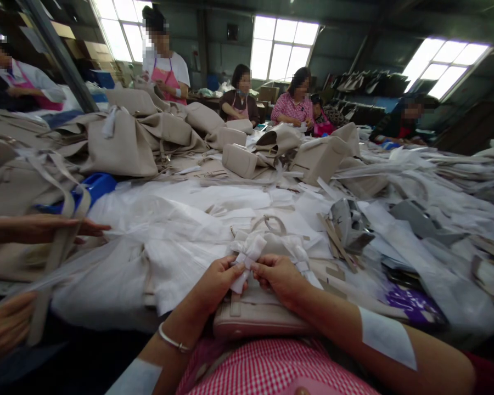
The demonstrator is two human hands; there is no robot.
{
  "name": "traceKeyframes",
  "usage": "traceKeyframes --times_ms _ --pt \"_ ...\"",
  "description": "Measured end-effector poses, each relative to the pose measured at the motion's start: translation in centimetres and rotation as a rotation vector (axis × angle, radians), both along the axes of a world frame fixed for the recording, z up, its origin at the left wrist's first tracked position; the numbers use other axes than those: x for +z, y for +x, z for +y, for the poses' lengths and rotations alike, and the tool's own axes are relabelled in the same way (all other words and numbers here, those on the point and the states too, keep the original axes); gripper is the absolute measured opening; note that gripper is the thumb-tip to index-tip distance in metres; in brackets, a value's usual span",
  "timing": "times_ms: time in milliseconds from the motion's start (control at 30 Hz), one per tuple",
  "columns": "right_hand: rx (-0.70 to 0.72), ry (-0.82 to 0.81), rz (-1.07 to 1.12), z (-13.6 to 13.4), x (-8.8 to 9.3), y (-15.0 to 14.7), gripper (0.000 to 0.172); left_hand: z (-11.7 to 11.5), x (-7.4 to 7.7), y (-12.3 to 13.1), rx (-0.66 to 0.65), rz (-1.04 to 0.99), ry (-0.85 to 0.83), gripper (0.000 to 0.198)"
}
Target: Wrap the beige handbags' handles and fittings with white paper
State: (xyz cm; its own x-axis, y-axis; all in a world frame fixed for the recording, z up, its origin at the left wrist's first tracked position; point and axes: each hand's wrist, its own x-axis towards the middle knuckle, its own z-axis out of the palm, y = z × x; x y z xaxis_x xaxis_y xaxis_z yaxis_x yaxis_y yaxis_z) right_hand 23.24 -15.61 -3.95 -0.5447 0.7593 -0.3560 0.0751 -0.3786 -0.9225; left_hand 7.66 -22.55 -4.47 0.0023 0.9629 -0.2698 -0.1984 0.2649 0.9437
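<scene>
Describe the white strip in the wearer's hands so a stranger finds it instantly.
At bottom centre, find the checked garment, with a beige bag just above. Over that bag, the wearer's left hand and right hand meet at the white strip. Unlike the white wrapping nearby, it is pinched by both hands.

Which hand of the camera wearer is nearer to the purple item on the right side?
Right. The right hand pinches the white wrapping, with the purple item off to its right. The left hand holds the same wrapping further left, so farther away.
</scene>
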Motion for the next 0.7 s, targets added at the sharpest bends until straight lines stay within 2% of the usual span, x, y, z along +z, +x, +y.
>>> traceKeyframes --times_ms 100,200,400,500,600,700 --pt "0.039 0.209 -0.069 0.3 0.7 0.3 0.02 -0.2 -0.4 -0.3 -0.061 -0.177 0.004 0.034" --pt "0.068 0.337 -0.1 0.6 1.2 0.5 0.013 -0.2 -0.9 -0.6 -0.088 -0.313 -0.004 0.033" --pt "0.075 0.293 -0.118 0.8 0.7 0.0 0.012 0.5 -1.5 -0.3 -0.222 -0.415 -0.084 0.038" --pt "0.106 0.393 -0.169 0.9 0.7 -0.4 0.017 0.7 -1.1 0.4 -0.202 -0.159 -0.095 0.042" --pt "0.146 0.484 -0.253 1.2 1.0 0.3 0.024 0.5 -0.1 0.9 -0.106 0.342 -0.032 0.041" --pt "0.085 0.683 -0.333 1.6 1.7 2.3 0.021 0.0 0.6 1.1 0.04 0.886 0.071 0.035"
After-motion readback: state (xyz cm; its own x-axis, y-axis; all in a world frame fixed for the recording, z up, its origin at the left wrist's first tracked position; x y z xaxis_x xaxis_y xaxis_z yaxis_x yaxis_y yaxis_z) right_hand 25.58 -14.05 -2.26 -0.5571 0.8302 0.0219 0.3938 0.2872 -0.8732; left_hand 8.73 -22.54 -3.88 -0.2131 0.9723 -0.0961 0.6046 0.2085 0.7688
